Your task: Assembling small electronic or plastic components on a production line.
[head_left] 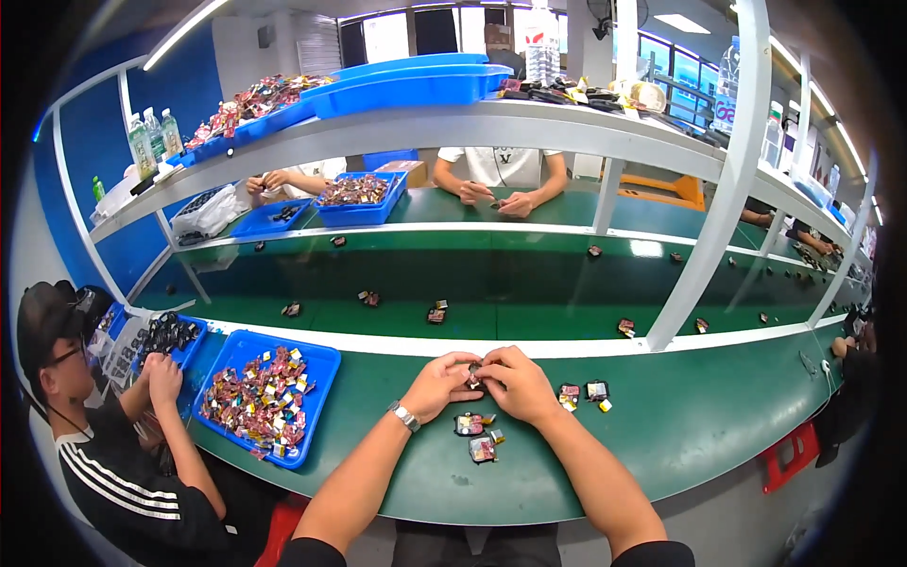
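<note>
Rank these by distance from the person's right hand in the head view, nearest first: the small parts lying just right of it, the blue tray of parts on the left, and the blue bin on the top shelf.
From the right hand:
1. Small parts, on the green table just to its right.
2. Blue tray, on the table to the left, past the left hand.
3. Blue bin, high on the top shelf.

Green table [718,425], blue tray [321,364] of red-and-yellow parts [257,395]

The scene is brightly and evenly lit by ceiling strip lights [194,28] and windows [416,30] at the back. Glare is seen on the conveyor belt [648,248]. Straight edges are bent and corners blackened by fisheye distortion.
</note>
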Available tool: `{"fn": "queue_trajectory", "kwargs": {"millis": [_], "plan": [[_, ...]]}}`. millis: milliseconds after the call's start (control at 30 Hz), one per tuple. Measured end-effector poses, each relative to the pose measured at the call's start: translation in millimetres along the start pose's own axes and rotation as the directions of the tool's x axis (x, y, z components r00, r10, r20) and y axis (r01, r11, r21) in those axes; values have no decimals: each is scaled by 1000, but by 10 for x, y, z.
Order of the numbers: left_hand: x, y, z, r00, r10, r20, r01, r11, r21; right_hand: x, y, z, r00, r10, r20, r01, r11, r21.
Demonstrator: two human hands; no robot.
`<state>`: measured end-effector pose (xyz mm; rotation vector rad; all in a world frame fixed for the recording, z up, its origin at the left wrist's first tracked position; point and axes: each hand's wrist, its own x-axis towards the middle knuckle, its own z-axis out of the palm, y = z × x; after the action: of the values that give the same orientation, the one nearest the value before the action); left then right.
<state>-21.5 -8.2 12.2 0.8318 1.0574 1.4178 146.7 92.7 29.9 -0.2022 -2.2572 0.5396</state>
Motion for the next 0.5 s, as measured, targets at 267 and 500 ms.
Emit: {"fn": "queue_trajectory", "kwargs": {"millis": [267,500], "plan": [[1,-37,34,1000,27,-6,-28,999,-24,24,3,-6,999,16,49,-12,997,-82],[19,-53,55,999,22,-30,-20,997,68,22,31,-3,993,18,115,-8,997,-83]]}}
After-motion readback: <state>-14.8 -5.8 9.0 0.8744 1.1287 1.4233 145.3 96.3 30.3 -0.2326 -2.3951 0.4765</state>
